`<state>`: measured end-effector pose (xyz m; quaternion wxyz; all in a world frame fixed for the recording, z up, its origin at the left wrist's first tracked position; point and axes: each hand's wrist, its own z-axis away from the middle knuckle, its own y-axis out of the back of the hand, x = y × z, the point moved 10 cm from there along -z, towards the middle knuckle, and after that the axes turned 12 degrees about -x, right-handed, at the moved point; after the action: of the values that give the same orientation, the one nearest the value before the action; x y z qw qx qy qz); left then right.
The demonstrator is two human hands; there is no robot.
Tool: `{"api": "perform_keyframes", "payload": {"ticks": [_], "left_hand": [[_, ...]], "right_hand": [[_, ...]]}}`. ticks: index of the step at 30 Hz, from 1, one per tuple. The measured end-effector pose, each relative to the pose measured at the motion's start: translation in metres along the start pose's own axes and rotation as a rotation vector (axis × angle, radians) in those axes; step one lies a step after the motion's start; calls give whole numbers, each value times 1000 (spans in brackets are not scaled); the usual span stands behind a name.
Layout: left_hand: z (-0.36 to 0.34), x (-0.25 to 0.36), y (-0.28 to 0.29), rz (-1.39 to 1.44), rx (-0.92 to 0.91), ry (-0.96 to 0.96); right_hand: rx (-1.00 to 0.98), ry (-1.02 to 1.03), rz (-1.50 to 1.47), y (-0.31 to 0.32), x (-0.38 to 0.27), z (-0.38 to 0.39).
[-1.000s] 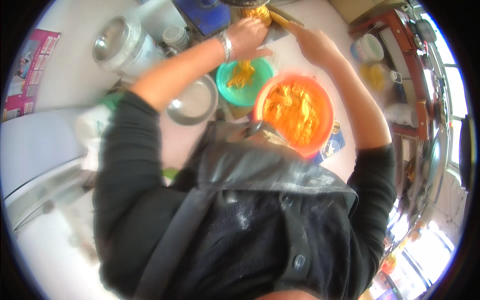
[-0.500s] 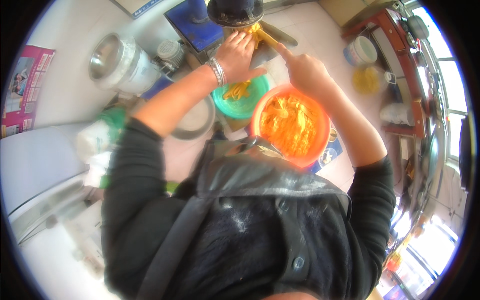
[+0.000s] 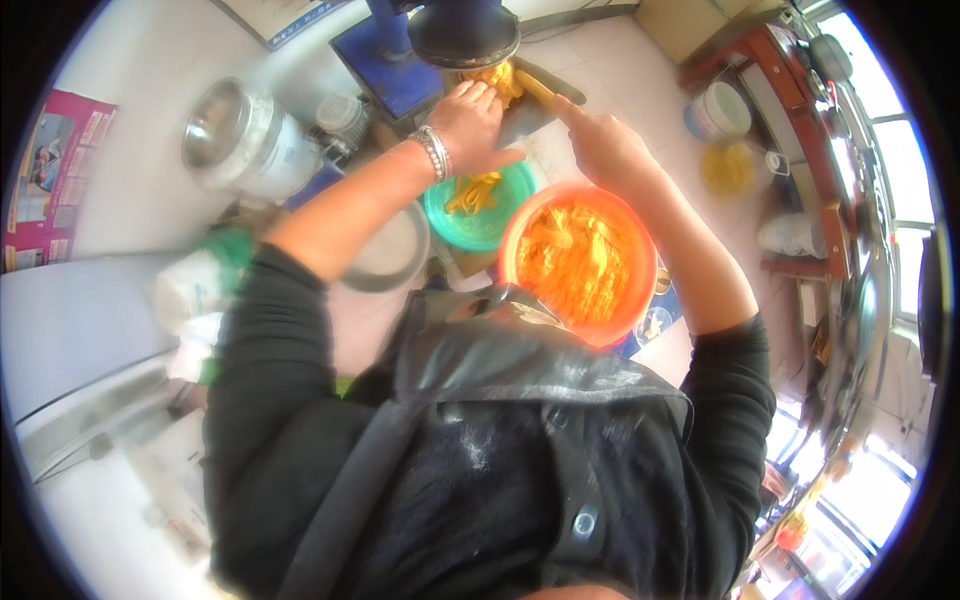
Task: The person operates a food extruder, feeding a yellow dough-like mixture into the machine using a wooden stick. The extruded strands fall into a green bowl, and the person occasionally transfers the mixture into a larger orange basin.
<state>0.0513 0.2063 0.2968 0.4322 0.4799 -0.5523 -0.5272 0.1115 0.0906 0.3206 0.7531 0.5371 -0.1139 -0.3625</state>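
My left hand, with beaded bracelets at the wrist, lies with fingers stretched out and thumb apart beside yellow dough. The dough bulges under the round dark mouth of a machine. The fingertips touch the dough's near left side. My right hand is closed around the near end of a yellow stick-shaped piece that slants toward the dough; I cannot tell whether it is a tool handle or dough. Below the hands, a green basin holds some yellow strips. Next to it, an orange basin is heaped with orange-yellow dough or noodles.
A blue machine base and a motor stand at the far left. Nearer are a steel-mouthed pot and a grey round tub. On the right, a white bucket and a yellow heap sit beside a red-brown shelf.
The view has shifted slightly, so the basins and machine sit lower. More yellow dough shows under the machine's mouth. Both hands remain beside it, with my right hand slightly lower in the picture.
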Motion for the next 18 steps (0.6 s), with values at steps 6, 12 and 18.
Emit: {"api": "perform_keyframes", "payload": {"ticks": [6,12,18], "left_hand": [[-1,2,-4,-24,39,-34],[-3,1,-5,-1,7,-44],[-5,3,-4,3,-30,-38]], "right_hand": [[62,77,81,1,-8,-15],[-23,102,115,4,-14,-20],[-64,32,166,-4,-25,-17]]}}
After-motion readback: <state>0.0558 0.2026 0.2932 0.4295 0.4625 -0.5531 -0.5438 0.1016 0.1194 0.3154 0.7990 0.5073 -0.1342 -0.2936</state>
